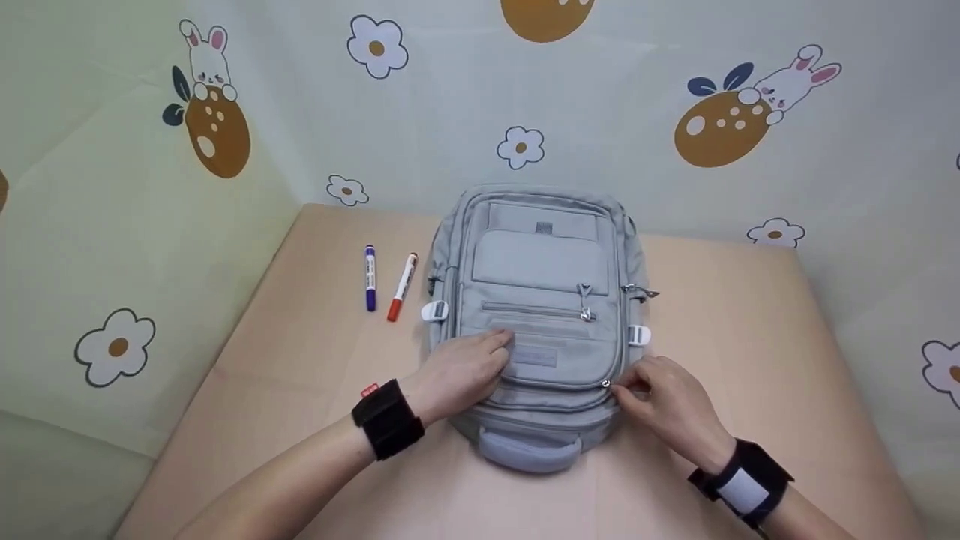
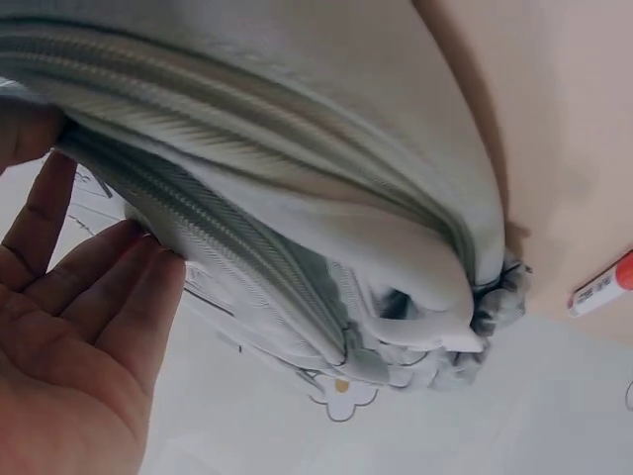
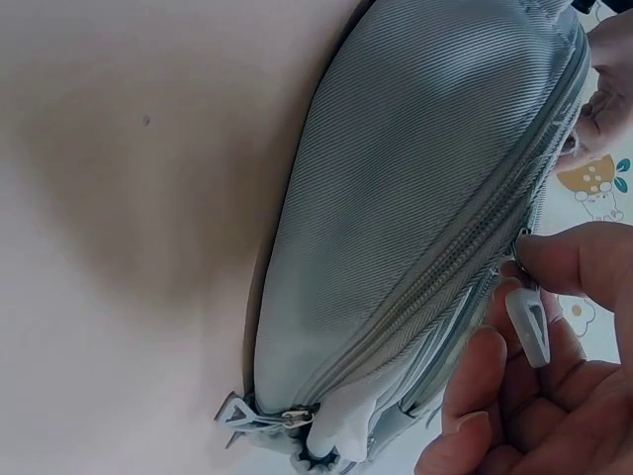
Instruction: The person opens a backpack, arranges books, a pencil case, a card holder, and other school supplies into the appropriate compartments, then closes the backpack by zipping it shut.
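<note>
A grey backpack (image 1: 540,259) lies on its back on the table, its top handle (image 1: 529,454) toward me. My left hand (image 1: 466,369) grips the edge of the front pocket at lower left; in the left wrist view its thumb and fingertips (image 2: 168,259) meet the fabric beside the zipper track (image 2: 198,213). At the pocket's lower right corner, my right hand (image 1: 667,397) pinches a zipper slider between thumb and index finger. The grey zipper pull (image 3: 529,325) hangs down across the curled fingers in the right wrist view.
Left of the backpack lie a blue marker (image 1: 370,277) and a red marker (image 1: 403,287) on the table (image 1: 300,337). Another zipper pull (image 3: 252,416) sticks out from the bag's side. Printed fabric walls (image 1: 442,105) enclose the table at the back and sides.
</note>
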`<state>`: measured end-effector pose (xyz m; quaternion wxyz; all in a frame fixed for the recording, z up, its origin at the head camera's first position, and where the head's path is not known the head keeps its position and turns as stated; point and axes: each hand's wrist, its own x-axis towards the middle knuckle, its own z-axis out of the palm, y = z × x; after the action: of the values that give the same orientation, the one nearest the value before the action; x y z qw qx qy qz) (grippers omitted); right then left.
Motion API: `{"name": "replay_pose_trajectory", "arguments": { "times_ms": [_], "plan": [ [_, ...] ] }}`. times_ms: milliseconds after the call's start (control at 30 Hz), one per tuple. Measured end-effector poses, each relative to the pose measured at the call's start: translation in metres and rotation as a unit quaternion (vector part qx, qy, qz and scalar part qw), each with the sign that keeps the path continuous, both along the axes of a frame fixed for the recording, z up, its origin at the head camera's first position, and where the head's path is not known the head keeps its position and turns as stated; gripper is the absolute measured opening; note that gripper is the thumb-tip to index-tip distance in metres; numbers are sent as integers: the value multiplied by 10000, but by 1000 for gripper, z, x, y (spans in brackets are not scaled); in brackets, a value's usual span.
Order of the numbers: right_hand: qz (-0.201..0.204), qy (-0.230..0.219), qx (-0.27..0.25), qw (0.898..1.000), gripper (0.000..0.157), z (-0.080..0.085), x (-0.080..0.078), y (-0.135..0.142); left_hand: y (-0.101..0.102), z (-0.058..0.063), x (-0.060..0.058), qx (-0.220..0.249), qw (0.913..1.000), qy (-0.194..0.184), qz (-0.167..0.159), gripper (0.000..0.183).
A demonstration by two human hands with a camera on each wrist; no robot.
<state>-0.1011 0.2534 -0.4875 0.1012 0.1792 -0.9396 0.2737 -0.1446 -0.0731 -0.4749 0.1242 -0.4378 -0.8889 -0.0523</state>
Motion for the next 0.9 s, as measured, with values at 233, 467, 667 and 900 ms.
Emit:
{"name": "replay_pose_trajectory", "arguments": {
  "times_ms": [233, 467, 667, 900],
  "plan": [
    [23, 107, 3, 9999, 25, 0, 3, -5, -3, 1, 0, 148, 9990, -414, 35, 13],
    [297, 356, -52, 9989, 26, 4, 9, -24, -3, 2, -2, 90, 9973, -703, 204, 11],
    [598, 523, 34, 9968, 19, 4, 8, -50, -4, 1, 0, 113, 9984, -530, 151, 14],
    [612, 507, 188, 9967, 15, 5, 9, -64, -4, 1, 0, 97, 9982, -577, 127, 13]
  ]
}}
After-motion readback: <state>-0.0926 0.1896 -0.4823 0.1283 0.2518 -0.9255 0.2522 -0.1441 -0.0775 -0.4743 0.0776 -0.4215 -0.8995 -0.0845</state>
